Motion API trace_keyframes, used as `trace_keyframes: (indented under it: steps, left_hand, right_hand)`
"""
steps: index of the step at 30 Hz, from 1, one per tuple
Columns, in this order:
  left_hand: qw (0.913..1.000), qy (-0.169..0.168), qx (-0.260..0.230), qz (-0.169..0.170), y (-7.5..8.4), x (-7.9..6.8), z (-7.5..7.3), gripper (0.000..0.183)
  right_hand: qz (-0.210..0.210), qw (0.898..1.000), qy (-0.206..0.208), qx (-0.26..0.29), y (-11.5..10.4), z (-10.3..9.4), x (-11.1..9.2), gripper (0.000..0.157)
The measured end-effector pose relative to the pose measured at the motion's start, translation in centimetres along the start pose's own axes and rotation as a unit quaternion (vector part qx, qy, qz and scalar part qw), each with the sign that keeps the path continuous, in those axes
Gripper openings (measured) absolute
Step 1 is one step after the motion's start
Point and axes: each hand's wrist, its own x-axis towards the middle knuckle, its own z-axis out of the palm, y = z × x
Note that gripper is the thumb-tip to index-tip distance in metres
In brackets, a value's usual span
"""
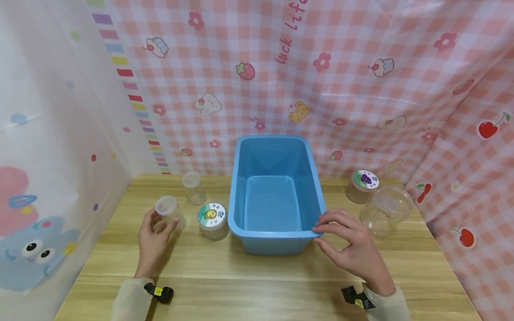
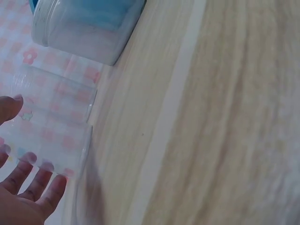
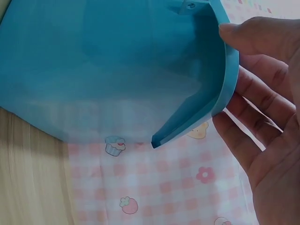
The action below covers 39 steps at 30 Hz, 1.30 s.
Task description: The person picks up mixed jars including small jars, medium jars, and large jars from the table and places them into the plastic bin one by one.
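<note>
Here, clear jar in left hand

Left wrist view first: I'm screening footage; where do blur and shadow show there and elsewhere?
Left wrist: table grain looks soft, a shadow beside the nearest clear container; right wrist: blue bin darkens beneath its rim; head: patterned cloth looks crisper.

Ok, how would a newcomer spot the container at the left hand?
Find the big blue bin. Go left past the jar with the yellow flower on its lid to the left hand. The clear container between its thumb and fingers, whitish on top, is the one; its lookalike stands farther back, untouched.
</note>
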Motion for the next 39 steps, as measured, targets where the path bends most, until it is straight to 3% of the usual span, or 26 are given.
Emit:
trace_keyframes:
  steps: [14, 24, 26, 33, 36, 39]
  left_hand:
    - [0.9995, 0.017, -0.022, 0.014, 0.6, 0.3, -0.1, 0.062]
    - [0.9972, 0.044, -0.021, 0.056, 3.1, 0.4, -1.2, 0.059]
    - [0.9966, 0.045, -0.016, 0.066, 3.7, 0.6, -1.2, 0.059]
    - [0.9930, 0.047, -0.010, 0.108, 5.2, 0.6, -0.9, 0.059]
    - [0.9920, 0.048, -0.003, 0.117, 5.6, 0.6, -0.8, 0.058]
    - [0.9907, 0.048, -0.002, 0.127, 6.1, 0.5, -0.6, 0.058]
  right_hand:
    - [-0.005, 1.000, 0.005, -0.016, -0.3, -0.2, 0.0, 0.032]
    - [0.024, 0.999, -0.017, -0.021, 0.0, -0.1, -0.2, 0.014]
    - [0.028, 0.999, -0.018, -0.023, 0.0, -0.1, -0.2, 0.020]
    - [0.034, 0.999, -0.019, -0.019, 0.1, -0.1, -0.2, 0.018]
    - [0.033, 0.999, -0.022, -0.019, 0.1, -0.1, -0.2, 0.039]
    - [0.029, 0.999, -0.022, -0.019, 0.0, -0.1, -0.2, 0.040]
